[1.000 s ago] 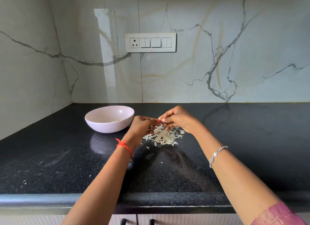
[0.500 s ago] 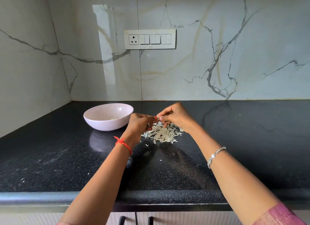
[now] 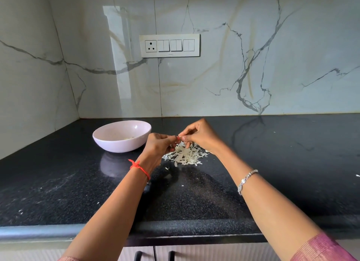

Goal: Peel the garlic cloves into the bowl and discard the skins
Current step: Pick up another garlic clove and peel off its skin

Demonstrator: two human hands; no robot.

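Pinching small pale garlic clove (image 3: 180,137), mostly hidden, between curled fingertips of left hand (image 3: 158,144) and right hand (image 3: 200,137). Heap of papery white garlic skins (image 3: 186,156) directly beneath hands. Round glossy pale-pink bowl (image 3: 109,143) just left of left hand, on black speckled counter (image 3: 272,163).

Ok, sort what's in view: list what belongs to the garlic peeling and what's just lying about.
Job: left hand, right hand, clove pinched between them, pink bowl, skin pile.
Lying about: switch panel, countertop, red wrist thread, bracelet.
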